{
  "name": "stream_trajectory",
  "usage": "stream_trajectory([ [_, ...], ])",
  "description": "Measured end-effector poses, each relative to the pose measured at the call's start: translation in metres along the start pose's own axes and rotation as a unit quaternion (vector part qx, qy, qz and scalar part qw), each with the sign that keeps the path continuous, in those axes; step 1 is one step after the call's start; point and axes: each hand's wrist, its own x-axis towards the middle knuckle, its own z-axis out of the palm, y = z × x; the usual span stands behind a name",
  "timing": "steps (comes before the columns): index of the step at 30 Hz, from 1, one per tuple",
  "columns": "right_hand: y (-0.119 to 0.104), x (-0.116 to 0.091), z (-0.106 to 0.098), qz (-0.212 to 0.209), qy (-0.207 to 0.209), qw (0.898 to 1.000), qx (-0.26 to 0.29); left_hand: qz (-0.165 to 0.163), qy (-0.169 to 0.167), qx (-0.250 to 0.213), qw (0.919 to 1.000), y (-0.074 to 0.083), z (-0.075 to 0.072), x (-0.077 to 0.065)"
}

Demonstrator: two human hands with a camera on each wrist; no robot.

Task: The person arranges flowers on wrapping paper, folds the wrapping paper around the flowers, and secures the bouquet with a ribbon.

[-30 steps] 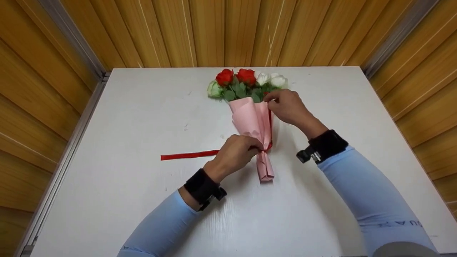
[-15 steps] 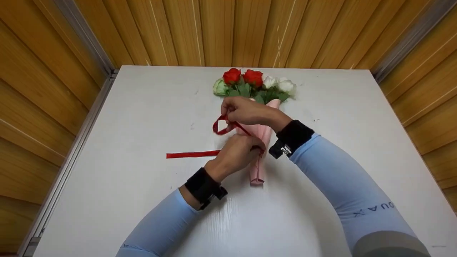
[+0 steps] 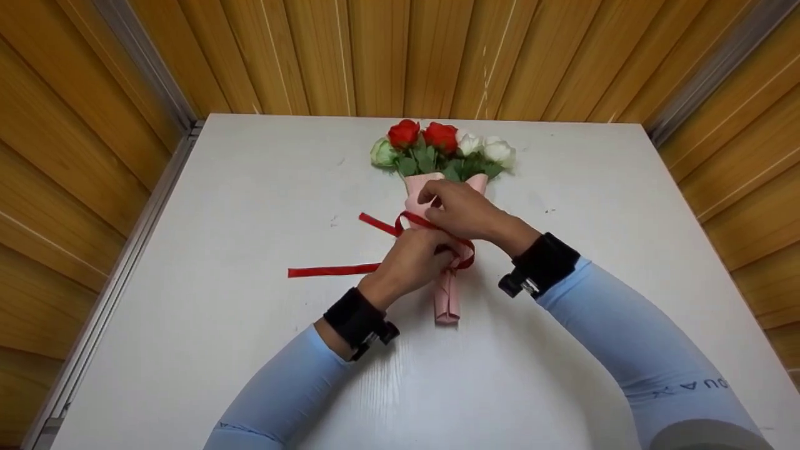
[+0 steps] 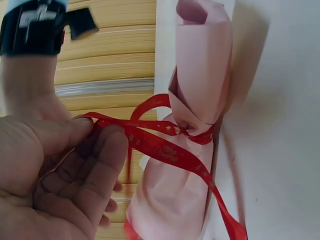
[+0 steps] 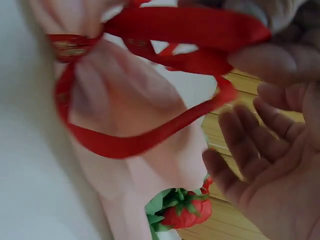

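A bouquet in pink wrapping paper (image 3: 446, 297) lies on the white table, with a red ribbon (image 3: 334, 271) tied round its narrow neck. My left hand (image 3: 409, 259) pinches a ribbon loop between thumb and finger beside the knot; the left wrist view shows this ribbon (image 4: 167, 152) with small gold print. Above it, my right hand (image 3: 465, 209) hovers over the paper, its fingers (image 5: 240, 145) loosely bent and apart. A ribbon strand (image 5: 130, 145) curves past them towards the left hand. Part of the knot is hidden in the head view.
Two red roses, one a red rose (image 3: 441, 136), a pale green flower (image 3: 383, 153) and white flowers (image 3: 498, 151) spread at the table's far side. Wooden panelling (image 3: 375, 56) rises behind the white table (image 3: 250, 187). One ribbon tail stretches out left.
My right hand swung from the bouquet's right side across to the left with the ribbon, then released it and drew back slightly right. A ribbon tail now lies out left; my left hand stays by the knot.
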Motion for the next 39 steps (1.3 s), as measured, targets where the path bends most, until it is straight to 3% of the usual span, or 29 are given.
stream_trajectory([
  [3, 0.008, -0.017, -0.002, 0.012, 0.049, 0.999, -0.015, -0.018, -0.003, -0.023, 0.9996, 0.0, -0.001, 0.003],
  [6, 0.014, -0.036, -0.004, 0.013, 0.082, 0.996, 0.015, -0.031, -0.007, -0.045, 0.9984, 0.0, -0.003, 0.005],
  [13, 0.01, -0.073, 0.005, 0.009, 0.078, 0.995, 0.06, -0.043, 0.006, -0.056, 0.9975, -0.003, -0.007, 0.007],
  [20, 0.004, -0.078, 0.025, 0.063, 0.08, 0.993, 0.068, -0.043, -0.002, -0.072, 0.9965, -0.014, -0.009, 0.004],
  [30, 0.004, -0.081, 0.038, 0.081, 0.077, 0.99, 0.089, -0.014, -0.082, -0.074, 0.9937, -0.021, -0.016, 0.002],
  [35, 0.004, -0.082, 0.041, 0.085, 0.088, 0.987, 0.102, -0.004, -0.074, -0.063, 0.9952, -0.02, -0.015, 0.004],
  [39, 0.002, -0.083, 0.043, 0.095, 0.102, 0.987, 0.084, -0.028, -0.054, -0.05, 0.9969, -0.019, -0.015, 0.006],
])
